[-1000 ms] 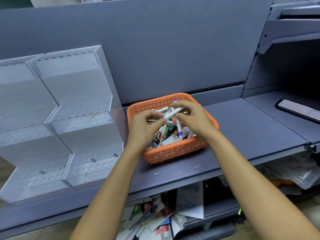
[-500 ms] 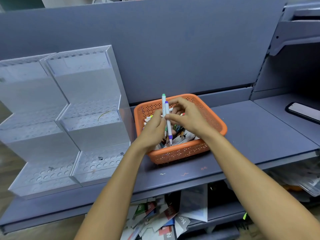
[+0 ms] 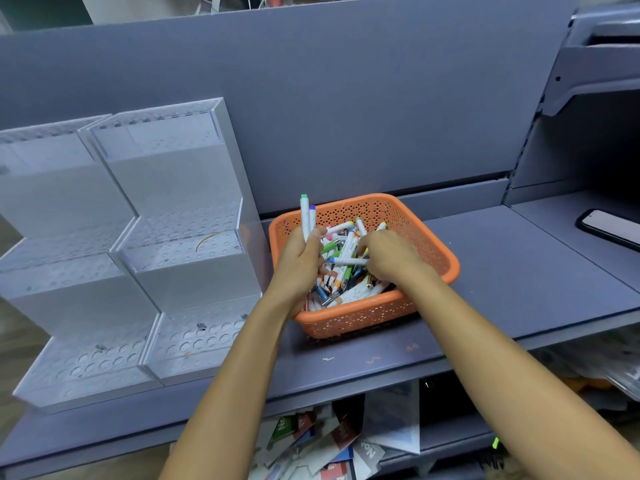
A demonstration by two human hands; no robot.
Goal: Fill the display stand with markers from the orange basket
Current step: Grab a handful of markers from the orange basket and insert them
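Left hand [image 3: 298, 265] grips two markers [image 3: 304, 216] upright; right hand [image 3: 391, 258] pinches a third. Best to align caps before the stand [image 3: 180, 258] at nine o'clock.

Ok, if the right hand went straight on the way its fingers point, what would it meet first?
Probably the pile of markers in the orange basket: the right hand points left into it, fingers by a blue-capped white marker. Beyond is the left hand. Depth is unclear.

The left hand [image 3: 300, 261] grips two upright markers [image 3: 307, 216] over the orange basket [image 3: 440, 251]; the right hand [image 3: 391, 256] pinches a blue-capped marker [image 3: 348, 260] inside it.
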